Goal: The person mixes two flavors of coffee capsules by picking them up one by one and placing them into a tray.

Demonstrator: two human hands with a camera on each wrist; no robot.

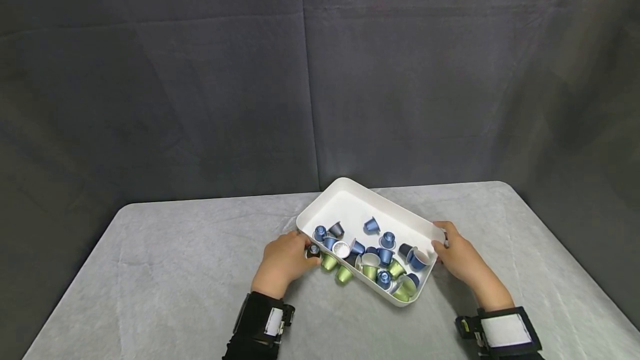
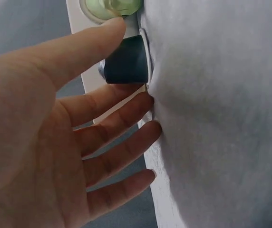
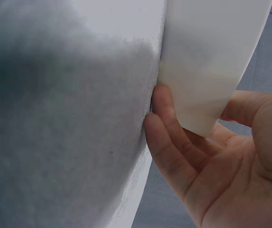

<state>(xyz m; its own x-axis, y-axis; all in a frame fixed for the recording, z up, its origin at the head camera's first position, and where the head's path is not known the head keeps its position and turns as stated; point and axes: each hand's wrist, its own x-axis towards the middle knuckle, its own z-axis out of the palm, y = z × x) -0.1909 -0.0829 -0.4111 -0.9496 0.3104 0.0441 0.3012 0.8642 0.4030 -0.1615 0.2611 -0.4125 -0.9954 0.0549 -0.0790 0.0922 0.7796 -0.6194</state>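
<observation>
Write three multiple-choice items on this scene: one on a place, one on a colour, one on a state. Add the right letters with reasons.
1. Where do most capsules lie in the white tray?
A. at the end near the person
B. at the far end
C. on the table beside it

2. Besides blue, what colour are the capsules?
A. red
B. green
C. gold

3. How do the hands stand to the tray?
A. both lie flat on the table, away from it
B. the left hand and the right hand are at opposite sides of it
C. one hand holds it high in the air

Key: 1 A, the far end is bare white; 2 B, green ones lie among the blue; 3 B, each hand touches a side of the tray.
</observation>
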